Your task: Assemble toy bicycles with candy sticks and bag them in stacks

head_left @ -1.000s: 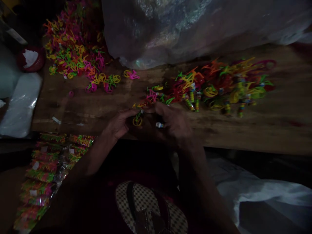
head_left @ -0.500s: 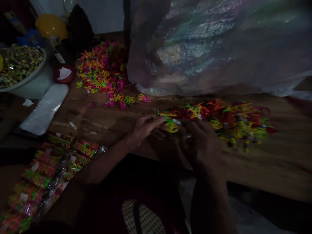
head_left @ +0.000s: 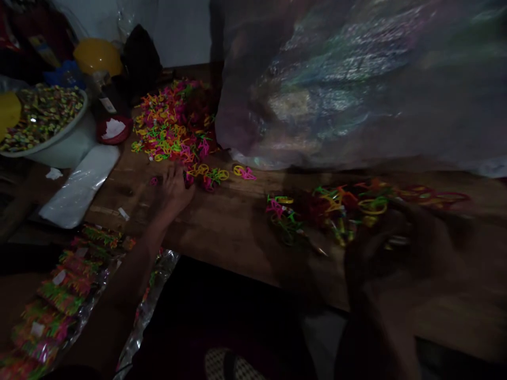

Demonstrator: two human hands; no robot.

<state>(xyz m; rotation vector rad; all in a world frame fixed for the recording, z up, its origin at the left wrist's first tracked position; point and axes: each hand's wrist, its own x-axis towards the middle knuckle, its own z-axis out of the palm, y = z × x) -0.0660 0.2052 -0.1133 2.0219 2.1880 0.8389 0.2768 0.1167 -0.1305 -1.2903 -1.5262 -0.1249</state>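
Note:
My left hand [head_left: 176, 187] rests over the tabletop at the near edge of a heap of small neon plastic toy bicycles [head_left: 170, 121]. Its fingers are stretched out and reach toward a few pieces at the heap's front. On the right, my right hand [head_left: 404, 248] is dark and smeared by motion beside a second pile of the toy bicycles [head_left: 340, 206]; whether it holds anything is hidden. Between the hands lie a pink and green toy bicycle [head_left: 283, 211] and a thin stick-like piece near it.
A large plastic-wrapped bundle [head_left: 317, 89] stands along the back. At left are a white tub [head_left: 67, 145] of small wrapped pieces, a red dish [head_left: 119, 134] with white paper and a stack of clear bags [head_left: 79, 187]. Filled packets [head_left: 63, 295] lie below the table edge.
My left hand has moved left, from the middle to the left heap. My right hand has moved right, over the right pile. The toy bicycle between them now lies on the table.

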